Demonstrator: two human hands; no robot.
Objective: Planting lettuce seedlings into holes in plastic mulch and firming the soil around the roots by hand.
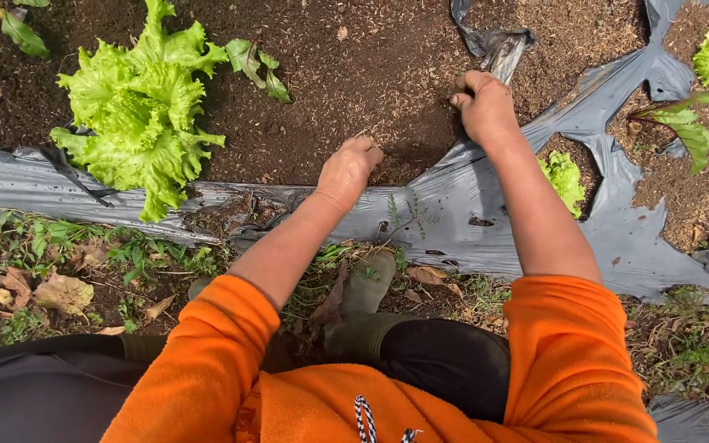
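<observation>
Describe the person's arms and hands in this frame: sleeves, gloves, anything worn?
Both arms wear bright orange sweatshirt sleeves pushed up above the elbows, leaving the forearms bare. The left hand and right hand are bare: no gloves, rings or watch visible. A black-and-white braided drawcord hangs at the sweatshirt's front.

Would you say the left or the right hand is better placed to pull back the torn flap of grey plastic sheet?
Probably the right. The right hand rests in the soil directly beside the torn flap of the grey plastic sheet. The left hand is fisted in the soil nearer the sheet's edge, farther from the flap.
</observation>
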